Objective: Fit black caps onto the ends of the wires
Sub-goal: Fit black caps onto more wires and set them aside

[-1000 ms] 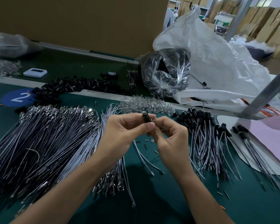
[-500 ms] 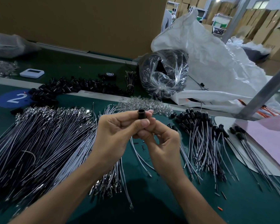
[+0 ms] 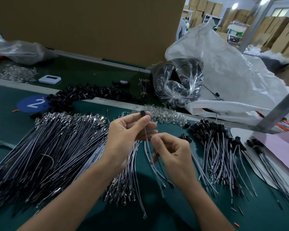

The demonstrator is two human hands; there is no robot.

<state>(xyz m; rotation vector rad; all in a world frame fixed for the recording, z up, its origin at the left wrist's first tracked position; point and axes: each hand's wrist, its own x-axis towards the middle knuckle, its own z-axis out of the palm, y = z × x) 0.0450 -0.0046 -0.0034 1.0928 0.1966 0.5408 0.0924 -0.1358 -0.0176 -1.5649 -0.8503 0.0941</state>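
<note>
**The hands have come apart and the wire is stretched between them**

On the far left of the green counter (image 3: 10, 104) lies the big pile of bare wires (image 3: 45, 152), still waiting for caps; behind it, past the blue "2" spot (image 3: 34, 103), sits the heap of loose caps (image 3: 90, 94); nothing there looks moved.

In the middle, the left hand (image 3: 127, 139) is pinched nearly shut, thumb and first finger holding one black cap (image 3: 142, 113) up at its tips; a wire (image 3: 147, 139) hangs down out of the cap; half a second ago both hands were bunched together around that cap, and now the right hand (image 3: 175, 155) has slid down and away; it is curled mostly closed, fingertips pinching the same wire lower down, so the wire runs between the two hands.

I think this means the cap is on, or almost on, and the right hand is pulling the wire to seat it; I cannot tell if it sits all the way, the joint is too small to see.

On the right lies the pile of done wires (image 3: 215, 144) with black caps on top; this one likely goes there next, then a fresh wire from the left pile.
</note>
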